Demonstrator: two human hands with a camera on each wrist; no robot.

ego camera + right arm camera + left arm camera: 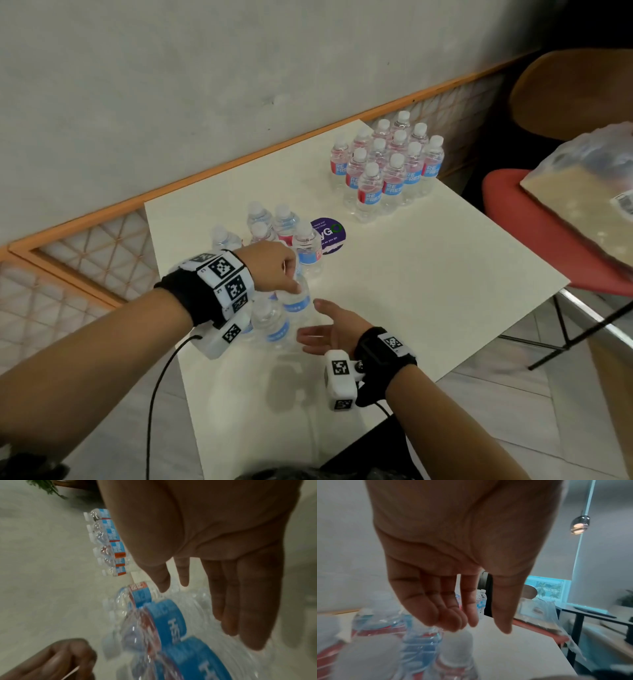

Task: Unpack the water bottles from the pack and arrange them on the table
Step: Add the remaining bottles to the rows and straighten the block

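Note:
Several small clear water bottles with blue-and-red labels stand in a loose cluster (274, 240) at the white table's near left. My left hand (291, 284) hovers over one of them (296, 301). In the left wrist view my left hand (479, 627) hangs with fingers loosely straight just above that bottle's white cap (456, 643), nothing between thumb and fingers. My right hand (315, 322) lies palm-up with straight fingers beside the cluster's right side, close to the blue-labelled bottle (168, 620). A tidy group of upright bottles (387, 164) stands at the far right corner.
The table (428, 291) abuts a grey wall with orange trim. A round purple sticker (329, 234) lies behind the near cluster. A red chair (534, 233) on the right carries a cardboard tray in clear plastic wrap (582, 185). A black cable (161, 394) hangs off my left wrist.

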